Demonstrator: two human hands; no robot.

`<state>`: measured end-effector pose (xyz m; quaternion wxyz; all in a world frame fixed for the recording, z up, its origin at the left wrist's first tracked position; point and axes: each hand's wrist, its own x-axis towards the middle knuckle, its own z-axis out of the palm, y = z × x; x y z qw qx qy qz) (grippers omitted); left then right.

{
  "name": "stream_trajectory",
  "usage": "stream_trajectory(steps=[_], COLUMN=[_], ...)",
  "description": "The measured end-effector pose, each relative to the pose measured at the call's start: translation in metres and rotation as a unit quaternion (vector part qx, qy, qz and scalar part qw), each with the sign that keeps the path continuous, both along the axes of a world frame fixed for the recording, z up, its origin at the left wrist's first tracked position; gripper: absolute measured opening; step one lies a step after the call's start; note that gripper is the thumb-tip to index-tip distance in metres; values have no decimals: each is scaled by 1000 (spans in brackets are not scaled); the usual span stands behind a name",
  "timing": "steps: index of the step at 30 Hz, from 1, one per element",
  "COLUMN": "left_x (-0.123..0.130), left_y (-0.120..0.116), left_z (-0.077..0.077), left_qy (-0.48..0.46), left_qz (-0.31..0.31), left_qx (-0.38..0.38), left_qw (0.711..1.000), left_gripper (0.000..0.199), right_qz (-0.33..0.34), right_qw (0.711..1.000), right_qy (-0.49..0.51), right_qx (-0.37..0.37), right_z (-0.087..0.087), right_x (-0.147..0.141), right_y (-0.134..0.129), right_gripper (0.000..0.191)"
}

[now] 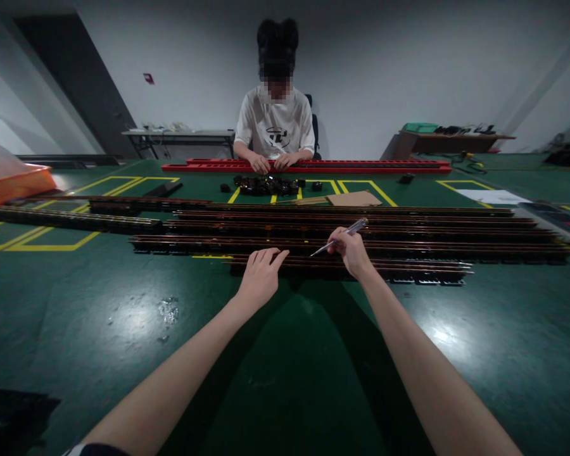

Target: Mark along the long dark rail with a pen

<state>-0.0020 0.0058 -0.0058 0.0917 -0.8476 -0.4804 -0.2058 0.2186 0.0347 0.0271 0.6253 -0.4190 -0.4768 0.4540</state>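
Observation:
My right hand (350,249) is closed around a slim silver screwdriver (360,225), held like a pen. Its thin shaft points down and left over the long dark strips. To the left, my left hand (260,273) lies with fingers apart on the nearest dark strip (422,272), thumb toward the screwdriver tip. Behind both hands, several more long dark strips (456,244) with copper-coloured edges run side by side across the table. What lies under my left fingertips is hidden.
Across the green table (304,367) sits a person (275,123), both hands at a pile of small dark parts (268,185). Long red rails (384,167) lie beside them. Also there are cardboard (354,199), white paper (491,196), and an orange bin (16,183) at left.

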Motion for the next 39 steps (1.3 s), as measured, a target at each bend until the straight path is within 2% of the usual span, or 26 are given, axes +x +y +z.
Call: stream_trajectory(steps=[9,20,30,39], left_x=[-1,0,2,5], left_y=[2,2,0,-1], left_z=[1,0,-1,0], left_qy=[-23,-3,-17,-16], left_qz=[-12,46,68,89], left_qx=[2,19,48,45], left_qw=[1000,999,996,995], left_gripper=[41,41,31,30], right_qz=[-7,44,55,56], right_qw=[1000,999,997,996], right_qy=[-2,-11,-49,-74], right_qx=[10,20,9,16], right_z=[-4,-5,-1,3], right_x=[-1,-7,-10,-10], right_y=[2,4,1,-2], right_gripper=[12,12,14,13])
